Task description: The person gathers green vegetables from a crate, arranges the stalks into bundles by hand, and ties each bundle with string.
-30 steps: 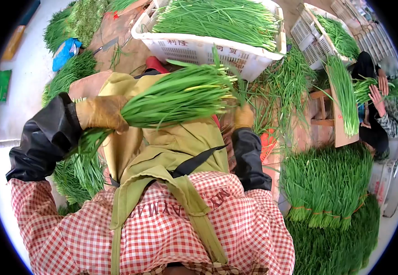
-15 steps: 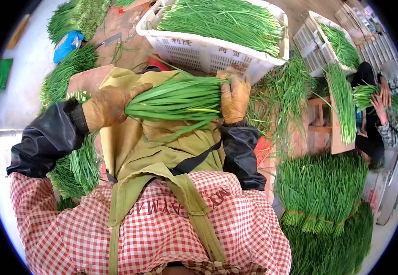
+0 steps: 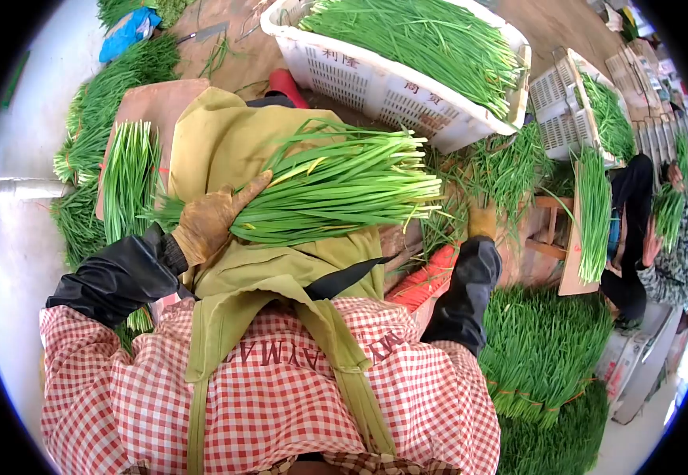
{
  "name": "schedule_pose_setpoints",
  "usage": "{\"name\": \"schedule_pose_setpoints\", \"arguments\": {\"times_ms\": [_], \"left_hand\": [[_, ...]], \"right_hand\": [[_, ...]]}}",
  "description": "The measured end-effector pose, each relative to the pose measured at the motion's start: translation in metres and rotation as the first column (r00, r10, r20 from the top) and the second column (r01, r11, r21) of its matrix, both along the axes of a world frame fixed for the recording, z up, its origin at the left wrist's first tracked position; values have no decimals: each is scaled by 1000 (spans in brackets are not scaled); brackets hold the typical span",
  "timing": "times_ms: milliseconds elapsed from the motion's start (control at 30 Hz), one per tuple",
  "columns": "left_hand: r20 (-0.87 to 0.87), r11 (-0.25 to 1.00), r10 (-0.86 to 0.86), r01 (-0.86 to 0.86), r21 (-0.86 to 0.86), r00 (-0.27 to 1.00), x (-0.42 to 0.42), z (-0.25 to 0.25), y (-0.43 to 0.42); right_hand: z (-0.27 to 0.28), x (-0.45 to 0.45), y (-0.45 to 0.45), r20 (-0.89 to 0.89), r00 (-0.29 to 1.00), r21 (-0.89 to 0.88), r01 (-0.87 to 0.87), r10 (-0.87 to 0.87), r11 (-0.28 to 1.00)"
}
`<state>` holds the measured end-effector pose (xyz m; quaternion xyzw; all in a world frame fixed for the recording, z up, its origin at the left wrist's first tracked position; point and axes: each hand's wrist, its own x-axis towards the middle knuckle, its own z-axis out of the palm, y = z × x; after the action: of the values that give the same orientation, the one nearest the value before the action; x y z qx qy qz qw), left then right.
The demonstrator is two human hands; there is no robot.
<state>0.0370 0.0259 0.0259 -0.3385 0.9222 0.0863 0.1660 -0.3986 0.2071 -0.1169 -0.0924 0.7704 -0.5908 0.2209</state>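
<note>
My left hand (image 3: pixel 205 226), in a worn brown glove, is closed around the leafy end of a bunch of garlic chives (image 3: pixel 344 186). The bunch lies across my lap on the olive apron (image 3: pixel 257 131), its pale cut ends pointing right and fanned out. Away to the right, my right hand (image 3: pixel 482 221), gloved alike, hangs low beside the loose chives (image 3: pixel 506 170) on the floor. Its fingers point away from me and are mostly hidden, so whether it holds anything does not show.
A white crate (image 3: pixel 407 99) full of chives stands ahead. To my left, chives lie on a board (image 3: pixel 158 103). Tied bundles (image 3: pixel 550 348) are stacked at lower right, near a red mesh bag (image 3: pixel 423 281). A co-worker (image 3: pixel 665 261) at far right handles chives beside another crate (image 3: pixel 558 91).
My right hand has let go of the chives' stem end and moved right and down toward the floor. My left hand still grips the bunch, now lower. The view has shifted slightly.
</note>
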Motion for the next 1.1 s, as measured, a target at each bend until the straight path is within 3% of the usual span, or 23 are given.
{"name": "schedule_pose_setpoints", "arguments": {"times_ms": [67,133,200,267,300,333,367,400,433,533,567,600,633,667,733,767,833,900,967,1033,1100], "left_hand": [[-1,1000,1,-1,2,1000,-1,-3,2],[6,1000,-8,8,-4,1000,-1,-4,3],[-99,999,-31,32,2,995,-2,-2,2],[-156,997,-75,69,-45,985,4,-7,-11],[-209,991,-121,105,-87,970,6,-10,-19],[-210,992,-113,97,-85,971,-1,1,-27],[-402,986,-117,56,-159,908,-8,16,-35],[-490,981,-119,26,-193,864,-8,25,-35],[-572,974,-128,-5,-225,811,-8,33,-36],[-557,953,-106,-75,-293,824,2,30,-40],[-428,954,-114,-21,-299,897,12,12,-37],[-288,955,-123,35,-295,950,19,0,-32],[-154,972,-74,36,-234,985,17,-3,-21],[-159,972,-82,44,-232,984,19,-7,-17],[-164,984,-50,20,-175,985,20,-15,-12],[8,984,-20,21,-176,1000,21,-16,-9],[-17,981,-66,62,-185,998,21,-13,-4],[-70,988,-76,66,-139,995,21,-13,-2],[-39,979,-106,97,-180,994,22,-19,0],[1,965,-144,141,-220,990,21,-20,0],[50,969,-150,157,-190,987,16,-17,0]], "right_hand": [[34,8,-3,-201,925,391,-224,321,893],[86,47,-34,-230,846,45,-484,481,874],[108,82,-60,-385,565,448,-577,730,683],[83,91,-87,-296,445,521,-667,845,533],[59,91,-97,-168,593,348,-712,787,610],[66,93,-100,-167,587,350,-716,792,604],[74,94,-102,30,647,39,-762,762,646],[87,98,-104,241,631,-267,-687,737,675],[113,107,-95,311,576,-390,-648,756,654],[109,127,-81,348,661,-352,-565,665,746],[77,118,-75,55,726,-21,-686,686,727],[59,117,-70,54,727,-21,-684,684,729],[46,118,-61,-350,731,226,-542,586,810],[31,117,-51,-701,532,374,-293,475,880],[-9,89,-21,-490,700,624,-135,520,770],[-24,70,-2,-371,761,753,-89,532,652],[-48,27,35,-145,763,931,-110,630,347],[-66,-17,59,9,714,992,-92,700,81],[17,-3,27,-352,676,843,-71,648,533],[84,12,-19,-371,821,391,-285,433,875],[159,54,-64,-265,825,42,-508,500,860]]}}
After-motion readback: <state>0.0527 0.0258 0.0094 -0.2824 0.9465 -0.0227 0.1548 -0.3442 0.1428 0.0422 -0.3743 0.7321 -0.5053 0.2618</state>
